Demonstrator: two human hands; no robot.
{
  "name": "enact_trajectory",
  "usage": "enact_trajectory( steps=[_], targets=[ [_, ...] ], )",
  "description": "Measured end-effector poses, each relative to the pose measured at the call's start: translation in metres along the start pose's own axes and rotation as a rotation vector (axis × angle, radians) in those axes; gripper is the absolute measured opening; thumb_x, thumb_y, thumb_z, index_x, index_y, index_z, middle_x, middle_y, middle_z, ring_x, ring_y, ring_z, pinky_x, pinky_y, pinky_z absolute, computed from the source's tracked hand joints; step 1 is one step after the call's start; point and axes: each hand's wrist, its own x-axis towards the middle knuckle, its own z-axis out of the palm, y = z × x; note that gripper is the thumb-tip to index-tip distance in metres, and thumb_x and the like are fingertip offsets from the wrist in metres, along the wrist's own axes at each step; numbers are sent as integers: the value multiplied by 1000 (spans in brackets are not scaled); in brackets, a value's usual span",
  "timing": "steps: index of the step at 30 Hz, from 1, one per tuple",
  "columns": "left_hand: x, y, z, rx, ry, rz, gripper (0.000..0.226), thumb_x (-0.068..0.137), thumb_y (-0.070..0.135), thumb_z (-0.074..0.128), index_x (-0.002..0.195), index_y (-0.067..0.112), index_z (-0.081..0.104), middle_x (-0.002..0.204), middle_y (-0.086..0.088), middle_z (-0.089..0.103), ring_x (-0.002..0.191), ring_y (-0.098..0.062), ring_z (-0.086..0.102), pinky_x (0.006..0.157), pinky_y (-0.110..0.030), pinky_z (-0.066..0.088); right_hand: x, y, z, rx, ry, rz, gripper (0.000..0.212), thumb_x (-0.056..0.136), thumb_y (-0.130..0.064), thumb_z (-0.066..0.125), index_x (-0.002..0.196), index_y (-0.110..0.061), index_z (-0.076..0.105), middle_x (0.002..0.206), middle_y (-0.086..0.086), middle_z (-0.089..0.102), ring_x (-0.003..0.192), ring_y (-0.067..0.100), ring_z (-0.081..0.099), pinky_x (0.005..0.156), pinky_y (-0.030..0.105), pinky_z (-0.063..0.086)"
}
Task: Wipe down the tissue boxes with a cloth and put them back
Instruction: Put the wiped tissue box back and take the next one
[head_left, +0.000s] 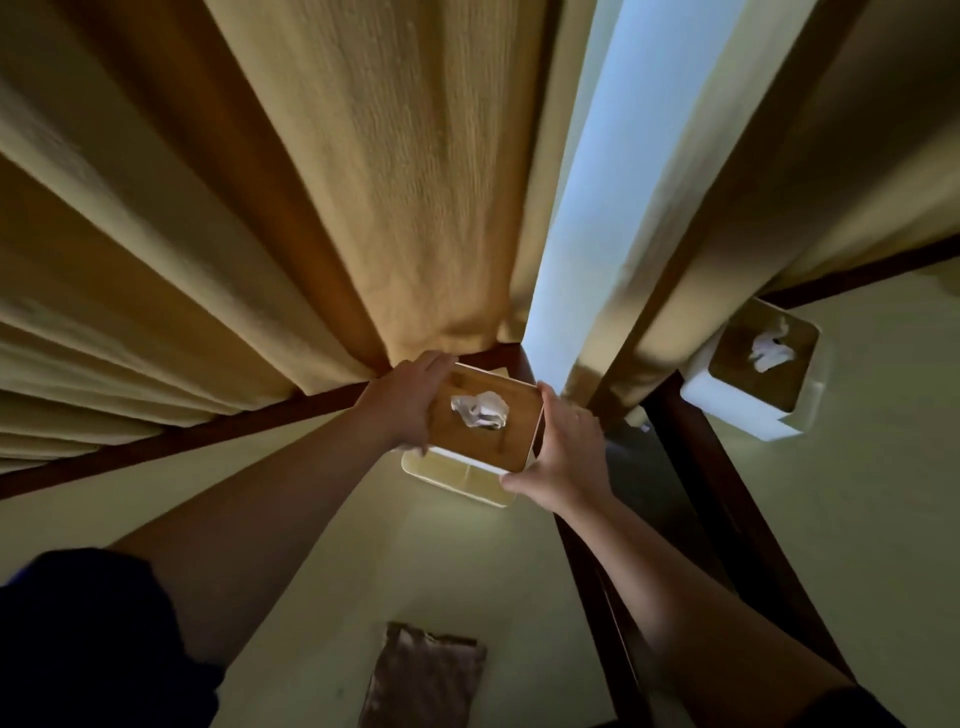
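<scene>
- The left hand (402, 400) grips the left side of a tissue box (483, 421), fingers curled over its far edge.
- The right hand (563, 460) grips the box's right side, with the thumb at the near corner.
- The box has a wooden lid with a white tissue (480, 409) poking out; its white body sits at the back of a pale table (467, 582), near the dark wooden trim.
- A second tissue box (756, 369) stands well apart to the right on another pale surface (883, 493).
- A brown cloth (423, 675) lies flat on the table, close to the person.
- Mustard curtains (260, 182) hang behind, parted by a bright strip of window (613, 182).
</scene>
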Motion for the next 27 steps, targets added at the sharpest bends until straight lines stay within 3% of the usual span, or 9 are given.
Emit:
enact_trajectory(
  steps=[12, 15, 18, 20, 22, 27],
  targets=[
    [25, -6, 11, -29, 17, -45, 142, 57, 8, 94, 164, 31, 4, 170, 12, 7, 142, -26, 43, 99, -48, 54, 18, 15, 9, 102, -14, -23, 136, 61, -43, 96, 167, -18, 14, 164, 1, 38, 146, 24, 38, 121, 39, 31],
    [17, -2, 18, -36, 66, -115, 144, 63, 15, 94, 163, 38, -7, 172, 12, 2, 140, -29, 46, 97, -49, 55, 16, 20, 12, 121, -63, -59, 143, 65, -45, 97, 168, -17, 2, 174, 3, 17, 159, 24, 17, 128, 37, 20],
    [-3, 1, 29, -131, 119, -216, 142, 67, 35, 94, 161, 40, -11, 172, 1, 7, 147, -35, 38, 109, -54, 47, 1, 27, 21, 154, -53, -114, 142, 74, -60, 86, 167, -15, -11, 174, -3, -17, 162, 22, -13, 131, 39, 1],
    [-28, -1, 41, -209, 167, -256, 130, 75, 45, 87, 163, 37, -8, 172, -1, 10, 152, -33, 31, 114, -54, 42, -20, 29, 28, 204, 25, -150, 129, 82, -68, 72, 168, -17, -9, 174, -6, -21, 162, 18, -16, 128, 33, -3],
    [-65, -7, 61, -323, 223, -309, 118, 81, 50, 80, 164, 34, -3, 172, -1, 12, 153, -30, 28, 117, -53, 37, -47, 28, 38, 212, 60, -219, 118, 88, -65, 68, 169, -19, -5, 176, -5, -14, 163, 18, -12, 127, 35, -2],
    [-179, -29, 129, -634, 393, -351, 91, 88, 31, 79, 163, 27, 28, 161, -2, 37, 142, -27, 44, 110, -42, 44, -120, 14, 72, 44, -47, -396, 106, 95, -59, 62, 169, -22, -4, 177, -4, -12, 163, 23, -16, 129, 49, 3]
  ],
)
